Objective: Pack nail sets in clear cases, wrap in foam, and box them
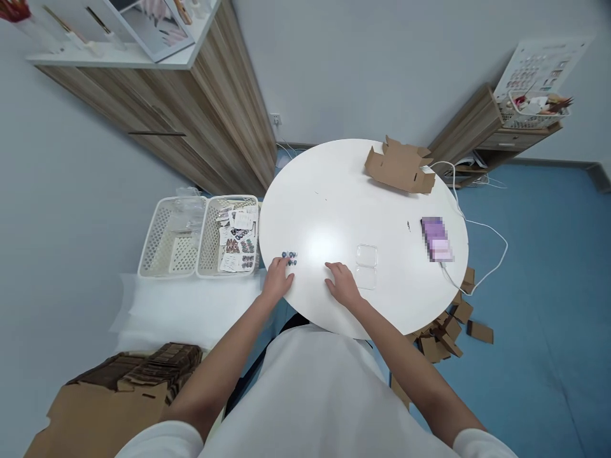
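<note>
On the white table (329,172), steady the blue press-on nails (293,255) lightly with the half-open left hand (277,280), grip unclear; right hand (344,286) half-open, apparently empty.

One white worktop (329,172), clock positions taken from its centre: two hands, the left hand (277,280) at 8 o'clock and the right hand (342,286) at 7; one clear case (366,257), at 6; one unfolded carton (402,166), at 1; one blurred purple item (435,239), at 3; two white baskets (165,226), off the edge at 9; several blue pieces (289,255), near 9, too small to count
</note>
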A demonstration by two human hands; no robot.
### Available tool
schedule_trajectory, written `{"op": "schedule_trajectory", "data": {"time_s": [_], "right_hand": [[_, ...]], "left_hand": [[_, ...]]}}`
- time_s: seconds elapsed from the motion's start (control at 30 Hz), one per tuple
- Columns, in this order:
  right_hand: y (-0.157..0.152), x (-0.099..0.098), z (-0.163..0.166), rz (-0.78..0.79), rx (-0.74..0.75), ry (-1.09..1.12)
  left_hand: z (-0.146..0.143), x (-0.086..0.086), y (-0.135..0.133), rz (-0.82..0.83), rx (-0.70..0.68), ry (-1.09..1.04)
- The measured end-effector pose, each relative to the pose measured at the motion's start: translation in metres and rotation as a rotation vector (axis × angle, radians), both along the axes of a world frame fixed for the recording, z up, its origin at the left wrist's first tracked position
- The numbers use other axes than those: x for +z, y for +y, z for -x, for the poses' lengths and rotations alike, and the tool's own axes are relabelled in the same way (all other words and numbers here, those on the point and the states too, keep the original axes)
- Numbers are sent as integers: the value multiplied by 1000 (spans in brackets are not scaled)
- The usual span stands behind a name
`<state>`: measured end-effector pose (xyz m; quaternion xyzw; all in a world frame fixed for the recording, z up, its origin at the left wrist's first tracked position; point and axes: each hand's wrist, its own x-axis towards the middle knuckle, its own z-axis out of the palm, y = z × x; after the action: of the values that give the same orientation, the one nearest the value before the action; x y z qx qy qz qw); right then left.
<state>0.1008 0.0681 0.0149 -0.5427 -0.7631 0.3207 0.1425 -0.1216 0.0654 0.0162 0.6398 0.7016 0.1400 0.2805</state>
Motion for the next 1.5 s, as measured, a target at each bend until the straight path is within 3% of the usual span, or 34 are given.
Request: {"op": "schedule_trajectory", "data": {"time_s": [0.17,0.33,0.63,0.8,0.97,1.1,1.3,1.5], "right_hand": [[29,-3,64,175,1,-145],[44,-9,98,156,43,-269],[46,-24,117,200,-131,-247],[37,-28,111,164,-126,-106],[27,-25,90,162,-148,66],[17,-15,55,76,-140,96],[-5,0,-23,-5,-174,99],[-15,-5,-103,-11,-177,52]], "left_hand": [[35,-1,26,206,-66,151],[40,-8,40,272,-133,132],[45,-23,36,192,-143,-25],[42,-29,28,101,-133,-93],[29,-30,23,-7,-181,-200],[3,-22,22,-70,-250,-233],[-63,-7,20,-126,-384,-271],[-134,-11,17,-58,-467,-217]]}}
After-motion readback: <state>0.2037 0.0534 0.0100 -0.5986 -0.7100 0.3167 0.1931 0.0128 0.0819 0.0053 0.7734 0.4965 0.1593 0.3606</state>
